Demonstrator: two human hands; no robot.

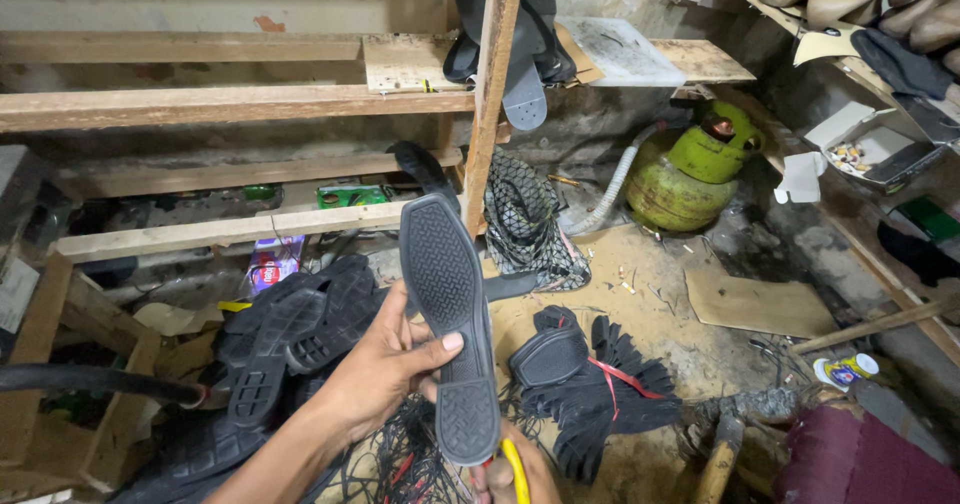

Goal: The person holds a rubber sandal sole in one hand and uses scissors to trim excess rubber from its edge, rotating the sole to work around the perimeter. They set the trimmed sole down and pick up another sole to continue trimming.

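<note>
Mid-frame, our left hand (385, 364) fingers clamp the black rubber shoe sole (450, 314) tread-up; right hand (515, 474) grips a yellow-handled tool (515, 469) at its heel. We'd keep it steady.

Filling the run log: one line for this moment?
left hand: holds black rubber shoe sole upright | right hand: grips yellow-handled tool at sole's heel

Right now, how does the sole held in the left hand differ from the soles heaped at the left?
The held sole stands upright, tread toward the camera, gripped mid-length by the left hand; the heaped soles lie slanted and overlapping on the clutter. The held sole is single and seen whole; the heaped soles partly hide one another. Both are black with ribbed tread. The right hand holds a yellow tool.
</note>
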